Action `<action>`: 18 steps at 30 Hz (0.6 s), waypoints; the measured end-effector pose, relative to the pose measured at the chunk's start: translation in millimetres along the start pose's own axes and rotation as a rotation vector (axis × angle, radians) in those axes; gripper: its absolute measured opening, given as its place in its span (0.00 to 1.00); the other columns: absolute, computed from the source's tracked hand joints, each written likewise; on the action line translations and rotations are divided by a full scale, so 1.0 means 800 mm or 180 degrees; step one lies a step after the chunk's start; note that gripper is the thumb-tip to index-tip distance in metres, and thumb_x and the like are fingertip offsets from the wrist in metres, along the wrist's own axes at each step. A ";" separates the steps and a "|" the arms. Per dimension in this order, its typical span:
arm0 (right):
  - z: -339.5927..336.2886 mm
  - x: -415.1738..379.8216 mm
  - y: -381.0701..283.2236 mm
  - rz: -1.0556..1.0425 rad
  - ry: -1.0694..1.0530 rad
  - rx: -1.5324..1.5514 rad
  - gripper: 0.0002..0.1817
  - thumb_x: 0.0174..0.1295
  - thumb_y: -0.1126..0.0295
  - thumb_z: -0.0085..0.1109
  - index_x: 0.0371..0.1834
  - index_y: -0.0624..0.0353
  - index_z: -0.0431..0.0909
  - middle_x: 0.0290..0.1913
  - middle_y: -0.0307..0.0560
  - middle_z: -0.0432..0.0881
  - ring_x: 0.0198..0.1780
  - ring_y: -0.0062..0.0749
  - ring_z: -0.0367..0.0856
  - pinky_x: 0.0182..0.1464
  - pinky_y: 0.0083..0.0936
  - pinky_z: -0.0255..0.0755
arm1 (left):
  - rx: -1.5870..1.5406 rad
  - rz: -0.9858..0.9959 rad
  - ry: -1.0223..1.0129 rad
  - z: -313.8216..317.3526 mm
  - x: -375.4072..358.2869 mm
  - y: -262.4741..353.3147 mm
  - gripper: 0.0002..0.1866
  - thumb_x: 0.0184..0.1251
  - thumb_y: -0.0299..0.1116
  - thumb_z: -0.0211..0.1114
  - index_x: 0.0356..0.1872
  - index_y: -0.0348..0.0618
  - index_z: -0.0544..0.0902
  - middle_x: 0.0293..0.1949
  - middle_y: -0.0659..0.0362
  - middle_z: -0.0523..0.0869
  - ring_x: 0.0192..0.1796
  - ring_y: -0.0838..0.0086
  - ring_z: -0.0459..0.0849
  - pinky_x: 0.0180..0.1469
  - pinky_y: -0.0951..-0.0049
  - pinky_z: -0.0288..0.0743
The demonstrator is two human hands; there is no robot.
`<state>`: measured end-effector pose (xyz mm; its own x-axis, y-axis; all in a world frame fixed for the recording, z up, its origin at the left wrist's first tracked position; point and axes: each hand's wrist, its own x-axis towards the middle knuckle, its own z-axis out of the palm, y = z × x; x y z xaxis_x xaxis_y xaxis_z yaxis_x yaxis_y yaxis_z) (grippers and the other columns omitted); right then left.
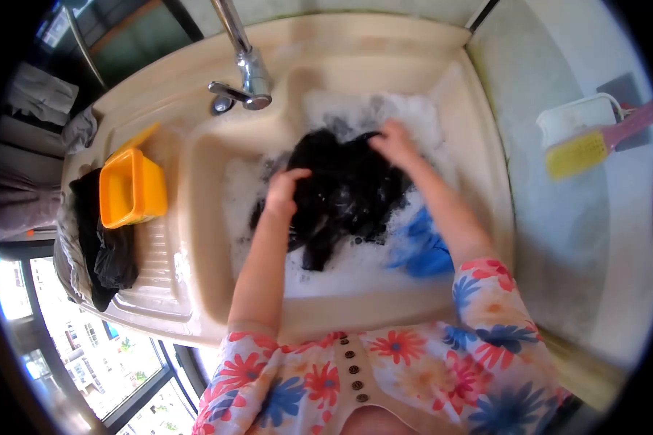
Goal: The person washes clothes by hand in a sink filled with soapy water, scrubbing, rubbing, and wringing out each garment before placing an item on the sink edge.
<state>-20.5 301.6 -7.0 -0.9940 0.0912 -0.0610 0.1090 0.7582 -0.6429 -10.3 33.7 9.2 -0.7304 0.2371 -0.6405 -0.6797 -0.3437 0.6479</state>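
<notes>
A wet black garment (341, 181) lies bunched in the sudsy water of the beige sink (326, 308). On its left side, my left hand (284, 190) is closed with the fingertips gripping the cloth. My right hand (393, 143) pinches a fold of the same garment at its upper right edge. Both hands are just above the foam, and some fingertips are hidden by the dark fabric. A blue cloth (424, 250) floats half sunk in the suds below my right forearm.
Left of the basin, a yellow plastic box (132, 190) stands on the ribbed drainboard (154, 254) beside a pile of dark clothes (101, 246). A chrome faucet (250, 72) rises behind the basin. On the right wall hangs a yellow-bristled brush (580, 152) with a pink handle.
</notes>
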 end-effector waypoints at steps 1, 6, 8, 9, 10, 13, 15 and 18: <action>-0.021 0.018 0.023 0.0193 0.0128 0.0423 0.13 0.45 0.65 0.59 0.29 0.64 0.78 0.36 0.53 0.78 0.39 0.45 0.75 0.41 0.35 0.69 | -0.0384 -0.0056 -0.0254 -0.027 0.013 -0.001 0.17 0.52 0.31 0.61 0.45 0.36 0.75 0.40 0.50 0.81 0.41 0.62 0.80 0.47 0.64 0.76; 0.066 -0.048 -0.124 -0.1845 0.1127 0.0401 0.11 0.43 0.65 0.62 0.19 0.62 0.75 0.35 0.50 0.78 0.37 0.43 0.76 0.42 0.31 0.70 | -0.1226 0.0056 -0.0207 -0.017 0.026 -0.016 0.23 0.57 0.43 0.61 0.48 0.37 0.74 0.47 0.53 0.79 0.49 0.66 0.76 0.53 0.67 0.71; 0.077 -0.123 -0.200 -0.1767 0.0341 0.0455 0.10 0.42 0.65 0.64 0.16 0.56 0.75 0.33 0.46 0.78 0.40 0.43 0.76 0.45 0.31 0.70 | -0.0502 -0.0363 -0.0073 0.020 -0.025 0.009 0.26 0.62 0.48 0.54 0.53 0.37 0.70 0.47 0.53 0.78 0.47 0.67 0.77 0.49 0.68 0.73; 0.090 -0.118 -0.190 -0.1589 0.0456 0.0459 0.09 0.44 0.64 0.62 0.22 0.57 0.75 0.33 0.46 0.79 0.38 0.42 0.77 0.41 0.31 0.71 | 0.0366 0.0089 -0.0172 -0.014 0.006 -0.026 0.23 0.62 0.45 0.54 0.50 0.37 0.72 0.44 0.54 0.79 0.46 0.68 0.77 0.48 0.68 0.72; 0.112 -0.106 -0.169 -0.1418 0.0559 0.0464 0.11 0.45 0.63 0.60 0.28 0.57 0.75 0.32 0.45 0.79 0.37 0.41 0.77 0.38 0.31 0.72 | 0.1350 0.0569 -0.0137 -0.047 0.036 -0.060 0.20 0.61 0.43 0.55 0.47 0.38 0.74 0.42 0.55 0.79 0.45 0.68 0.77 0.47 0.68 0.72; 0.115 -0.007 -0.122 0.0094 -0.0113 -0.0538 0.10 0.47 0.62 0.56 0.26 0.57 0.75 0.24 0.51 0.78 0.28 0.48 0.78 0.30 0.38 0.72 | -0.0292 0.0110 0.1000 0.036 -0.009 -0.061 0.13 0.64 0.36 0.48 0.41 0.38 0.75 0.37 0.56 0.79 0.40 0.71 0.77 0.45 0.74 0.71; 0.118 -0.016 -0.116 -0.0213 0.0809 -0.0200 0.09 0.46 0.63 0.56 0.24 0.58 0.74 0.23 0.52 0.78 0.27 0.49 0.78 0.28 0.39 0.72 | -0.1071 -0.0103 0.0376 0.032 0.000 -0.057 0.14 0.64 0.37 0.49 0.41 0.37 0.75 0.37 0.55 0.79 0.41 0.70 0.76 0.43 0.72 0.71; 0.104 -0.103 -0.198 -0.1135 0.0948 0.0925 0.08 0.43 0.65 0.58 0.19 0.58 0.72 0.23 0.52 0.77 0.28 0.47 0.78 0.32 0.40 0.72 | -0.1625 0.0523 -0.1187 -0.038 0.061 -0.087 0.15 0.63 0.38 0.51 0.43 0.36 0.75 0.39 0.55 0.79 0.43 0.69 0.76 0.45 0.71 0.70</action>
<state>42.8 120.5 36.2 -0.9177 0.0719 0.3908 -0.2838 0.5698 -0.7712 3.7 41.7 -79.7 -0.8587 0.4125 -0.3042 -0.5073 -0.7690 0.3890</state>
